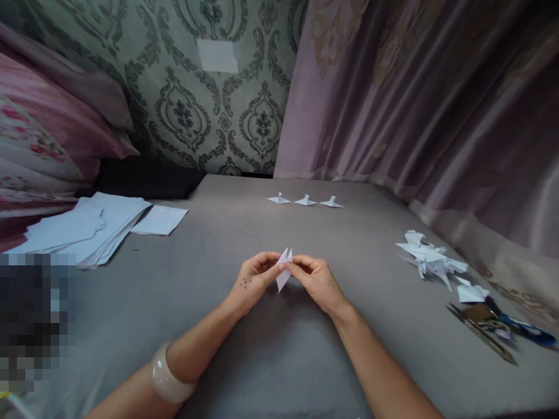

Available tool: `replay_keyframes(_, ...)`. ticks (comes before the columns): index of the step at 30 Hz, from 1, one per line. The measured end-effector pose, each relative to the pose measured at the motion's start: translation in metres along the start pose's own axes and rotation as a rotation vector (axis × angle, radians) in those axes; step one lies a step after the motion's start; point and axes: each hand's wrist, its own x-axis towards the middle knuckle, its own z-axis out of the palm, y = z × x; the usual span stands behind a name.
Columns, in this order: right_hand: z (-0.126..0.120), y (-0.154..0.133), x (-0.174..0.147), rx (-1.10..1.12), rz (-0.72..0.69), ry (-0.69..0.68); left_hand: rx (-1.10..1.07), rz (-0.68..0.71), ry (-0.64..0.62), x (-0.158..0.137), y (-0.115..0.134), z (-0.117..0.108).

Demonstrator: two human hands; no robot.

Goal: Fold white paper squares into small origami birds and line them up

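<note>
Between my two hands, above the grey cloth, is a small piece of folded white paper [283, 280]. It is narrow and pointed at the bottom, with a split into two tips at the top. My left hand [257, 278] pinches its left side, thumb in front and fingers curled behind. On the other side my right hand [315, 279] grips it the same way, both thumbs nearly meeting on the paper. The fingertips behind the paper are partly hidden. Farther back, three small folded paper birds [305, 201] stand in a row.
Stacked white sheets [117, 224] lie at left, beside a black folded cloth [148, 177]. At right is a heap of folded paper pieces [430, 256], with scissors [530, 330] and a pointed tool [484, 337] nearer me. A curtain [393, 105] borders the grey surface [236, 215].
</note>
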Motion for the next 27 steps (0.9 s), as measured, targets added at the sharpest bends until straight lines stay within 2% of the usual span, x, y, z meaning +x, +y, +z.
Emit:
replay_keyframes(4,0.0030,0.0055,-0.0002,0.061,0.082,0.090,0.015,-0.024,0.054,-0.0018,0.0028,0.0015)
replay_keyframes(9,0.0062,0.0077,-0.0002,0.110,0.091,0.093,-0.038,-0.055,0.074,-0.0017,0.0021,0.0017)
replay_keyframes(14,0.0074,0.0026,-0.0021,-0.026,0.051,0.114,0.044,-0.099,0.064,-0.0016,0.0033,0.0009)
replay_keyframes(19,0.0069,-0.0017,-0.0036,-0.242,-0.064,0.158,0.149,-0.031,0.033,-0.0020,-0.0003,0.0004)
replay_keyframes(27,0.0064,-0.0002,-0.0028,-0.273,-0.163,0.170,0.344,0.106,0.039,-0.0020,-0.0060,-0.0002)
